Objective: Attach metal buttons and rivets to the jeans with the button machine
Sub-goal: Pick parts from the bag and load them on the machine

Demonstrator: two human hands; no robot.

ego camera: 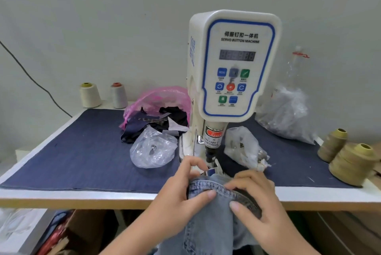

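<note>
Right at the table's front edge [103,198], both hands grasp the jeans [208,226]: the left hand [181,195] and the right hand [257,197] pinch the waistband beneath the button machine [233,63], labelled "SERVO BUTTON MACHINE". Navy cloth [82,151] lies bare on the left; plastic bags [152,149] and thread cones [350,164] crowd the machine against a plain grey wall.

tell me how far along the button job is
Done: no button or rivet shows on the jeans yet. In hand: left hand and right hand grip the waistband at the button machine punch. Left: pressing every button and rivet.
</note>
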